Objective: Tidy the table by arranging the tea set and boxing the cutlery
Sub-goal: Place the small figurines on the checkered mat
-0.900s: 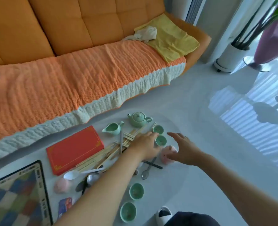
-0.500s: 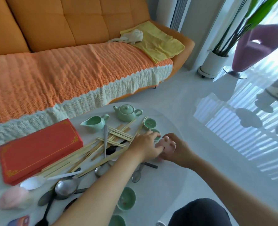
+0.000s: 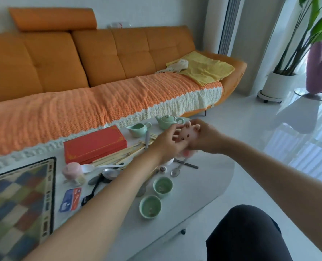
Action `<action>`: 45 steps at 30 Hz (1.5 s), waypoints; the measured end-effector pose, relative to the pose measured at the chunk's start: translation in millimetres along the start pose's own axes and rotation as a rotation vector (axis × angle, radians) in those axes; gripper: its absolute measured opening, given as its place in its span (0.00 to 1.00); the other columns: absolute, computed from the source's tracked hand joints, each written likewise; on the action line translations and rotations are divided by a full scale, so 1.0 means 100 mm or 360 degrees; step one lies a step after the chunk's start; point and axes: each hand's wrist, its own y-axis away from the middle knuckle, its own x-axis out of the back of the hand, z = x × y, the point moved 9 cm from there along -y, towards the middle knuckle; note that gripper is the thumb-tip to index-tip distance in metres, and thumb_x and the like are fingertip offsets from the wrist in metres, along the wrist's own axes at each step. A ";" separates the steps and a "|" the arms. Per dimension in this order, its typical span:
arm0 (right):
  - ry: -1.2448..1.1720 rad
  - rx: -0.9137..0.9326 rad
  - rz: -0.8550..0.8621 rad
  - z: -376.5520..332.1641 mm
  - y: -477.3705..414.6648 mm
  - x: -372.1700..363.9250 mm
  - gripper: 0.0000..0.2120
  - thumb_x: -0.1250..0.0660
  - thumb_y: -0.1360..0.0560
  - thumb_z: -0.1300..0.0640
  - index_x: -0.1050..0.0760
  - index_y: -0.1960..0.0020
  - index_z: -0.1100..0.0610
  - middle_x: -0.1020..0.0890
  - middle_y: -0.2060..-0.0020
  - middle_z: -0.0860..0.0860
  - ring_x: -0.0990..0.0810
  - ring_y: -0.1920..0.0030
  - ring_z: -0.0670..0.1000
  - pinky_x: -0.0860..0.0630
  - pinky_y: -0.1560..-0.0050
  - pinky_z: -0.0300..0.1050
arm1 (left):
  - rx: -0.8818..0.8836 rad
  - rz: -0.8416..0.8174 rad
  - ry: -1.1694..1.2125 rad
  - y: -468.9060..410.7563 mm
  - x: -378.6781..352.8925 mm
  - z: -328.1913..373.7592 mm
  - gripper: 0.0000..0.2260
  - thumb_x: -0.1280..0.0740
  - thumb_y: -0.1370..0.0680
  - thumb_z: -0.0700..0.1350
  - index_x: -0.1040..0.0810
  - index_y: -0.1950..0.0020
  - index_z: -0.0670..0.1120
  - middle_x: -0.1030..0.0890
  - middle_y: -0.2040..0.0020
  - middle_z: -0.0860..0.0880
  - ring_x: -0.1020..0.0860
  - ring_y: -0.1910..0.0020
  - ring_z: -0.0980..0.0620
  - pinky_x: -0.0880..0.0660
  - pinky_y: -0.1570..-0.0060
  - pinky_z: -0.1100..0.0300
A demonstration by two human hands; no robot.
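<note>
Little of the tidying looks done. The red box (image 3: 95, 144) sits shut at about ten o'clock on the bench (image 3: 203, 185), and the cutlery is all outside it: chopsticks (image 3: 118, 157) fan out from its near edge, and spoons (image 3: 110, 173) lie loose just below them. The tea set is scattered too. The teapot (image 3: 165, 122) and the small jug (image 3: 138, 129) stand side by side at twelve o'clock, while two cups (image 3: 156, 194) stand apart at about six o'clock, one just behind the other. Judging by this, both the arranging and the boxing are still to do.

Both hands are raised above the middle of the bench, meeting around a small pink toy pig (image 3: 186, 134). The right hand (image 3: 203, 138) wraps its fingers round the pig's far side and carries it. The left hand (image 3: 165, 142) is loosely curled, fingertips touching the pig's near side; whether it truly grips or only steadies, I cannot tell.
</note>
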 end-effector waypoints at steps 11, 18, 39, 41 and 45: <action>-0.0133 0.0441 -0.0361 -1.70 0.55 -1.14 0.25 0.25 0.33 0.59 0.28 0.39 0.49 0.20 0.53 0.47 0.20 0.57 0.44 0.25 0.65 0.31 | 0.0152 0.0551 -0.0133 1.64 1.38 0.02 0.16 0.30 0.23 0.48 0.28 0.42 0.66 0.24 0.44 0.59 0.22 0.48 0.60 0.21 0.51 0.60; -0.0212 0.0587 -0.0455 -2.42 0.55 -2.07 0.34 0.23 0.34 0.54 0.33 0.32 0.51 0.22 0.47 0.49 0.20 0.52 0.47 0.19 0.54 0.44 | 0.0304 0.0889 -0.0082 2.38 2.21 -0.51 0.16 0.30 0.22 0.48 0.28 0.37 0.60 0.21 0.43 0.54 0.21 0.47 0.56 0.21 0.49 0.56; 0.0224 0.0811 -0.0985 -2.99 0.33 -4.36 0.43 0.23 0.33 0.51 0.42 0.25 0.44 0.22 0.37 0.49 0.22 0.41 0.53 0.23 0.41 0.51 | 0.0921 0.0877 -0.0306 3.44 3.18 -2.20 0.26 0.26 0.30 0.48 0.36 0.39 0.62 0.27 0.44 0.54 0.23 0.50 0.53 0.23 0.52 0.52; 0.0463 0.0920 -0.0967 -2.97 0.29 -4.17 0.41 0.28 0.28 0.53 0.46 0.22 0.46 0.26 0.32 0.50 0.25 0.36 0.53 0.26 0.39 0.49 | 0.0971 0.0817 -0.0413 3.43 3.15 -2.24 0.30 0.25 0.31 0.48 0.39 0.37 0.62 0.29 0.42 0.53 0.24 0.50 0.51 0.24 0.55 0.52; 0.0746 0.1169 -0.0372 -2.96 -0.01 -3.43 0.23 0.34 0.25 0.52 0.29 0.30 0.46 0.24 0.36 0.49 0.27 0.35 0.53 0.28 0.39 0.50 | 0.0942 0.0907 -0.0560 3.39 3.15 -2.22 0.30 0.24 0.31 0.48 0.40 0.39 0.61 0.31 0.40 0.52 0.25 0.47 0.47 0.25 0.55 0.51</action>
